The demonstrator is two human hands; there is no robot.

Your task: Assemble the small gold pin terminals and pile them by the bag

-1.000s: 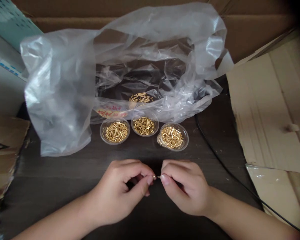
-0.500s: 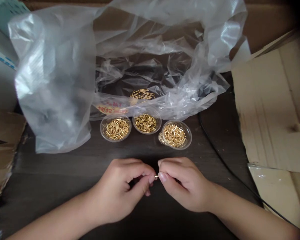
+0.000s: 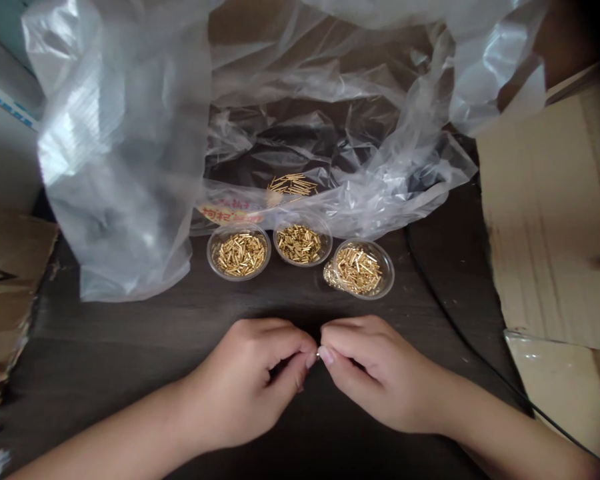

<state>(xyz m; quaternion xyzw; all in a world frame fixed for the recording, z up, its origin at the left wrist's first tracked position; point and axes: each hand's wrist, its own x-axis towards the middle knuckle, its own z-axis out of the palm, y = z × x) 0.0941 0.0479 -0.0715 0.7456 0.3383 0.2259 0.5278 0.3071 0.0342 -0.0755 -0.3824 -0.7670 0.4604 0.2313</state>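
My left hand [image 3: 269, 380] and my right hand [image 3: 380, 373] meet low in the middle, thumb and forefinger pinched on each. A tiny glint of a small brass pin [image 3: 319, 355] shows between the fingertips; the rest of it is covered. Beyond my hands stand clear plastic cups of short brass pins: a left cup [image 3: 240, 275], a middle cup [image 3: 303, 263] and a right cup [image 3: 389, 275]. The right cup appears to overlap another container beneath it. Longer brass pins [image 3: 294, 185] lie in a loose pile behind the cups, by the plastic bag.
A large crumpled clear plastic bag [image 3: 125, 153] spreads across the back and left. Cardboard [image 3: 545, 220] lies at the right, with a black cable [image 3: 445, 317] running beside it. Torn cardboard [image 3: 17, 287] borders the dark tabletop [image 3: 115, 347] on the left.
The brass pin shows less between my fingertips, and my hands are slightly closer together. The whole scene has shifted a little to the right in view. Both hands keep their pinch.
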